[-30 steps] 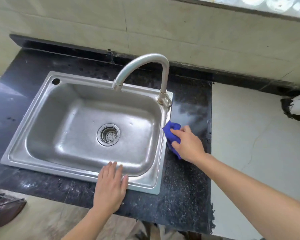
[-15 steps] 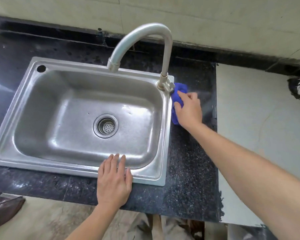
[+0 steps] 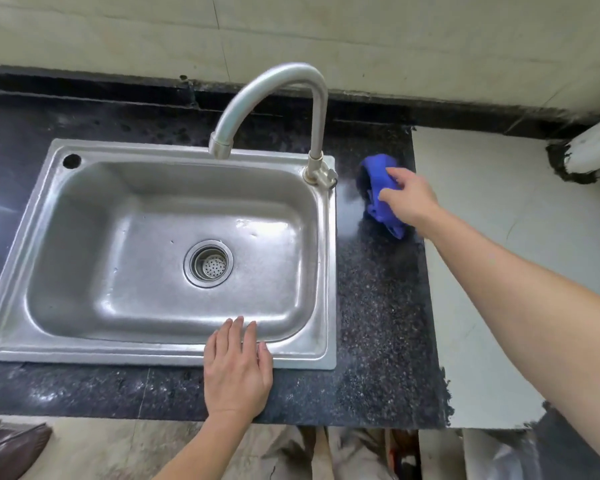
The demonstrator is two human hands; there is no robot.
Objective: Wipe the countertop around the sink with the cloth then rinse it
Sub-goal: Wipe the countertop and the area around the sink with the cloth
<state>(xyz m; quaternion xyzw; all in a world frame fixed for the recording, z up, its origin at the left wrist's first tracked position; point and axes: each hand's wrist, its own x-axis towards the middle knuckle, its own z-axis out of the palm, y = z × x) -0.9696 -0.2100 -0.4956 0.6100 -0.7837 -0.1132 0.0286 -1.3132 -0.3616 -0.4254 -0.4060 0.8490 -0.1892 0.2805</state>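
Note:
A bunched blue cloth (image 3: 378, 188) lies on the black speckled countertop (image 3: 378, 306) to the right of the steel sink (image 3: 160, 355), past the tap base (image 3: 317, 174). My right hand (image 3: 409, 199) grips the cloth from the right and presses it onto the counter. My left hand (image 3: 236, 368) lies flat on the sink's front rim, its fingers straight. The curved tap spout (image 3: 267, 95) reaches over the basin, and no water runs from it. A round strainer (image 3: 208, 263) sits in the basin floor.
A pale tile surface (image 3: 499, 271) adjoins the black counter on the right. A white pipe with dark sealant (image 3: 589, 147) stands at the far right by the wall. A brown object (image 3: 7, 448) lies on the floor at lower left.
My right hand has carried the cloth along the sink's right edge toward the wall, then rightward away from the tap base. My left hand has stayed on the front rim.

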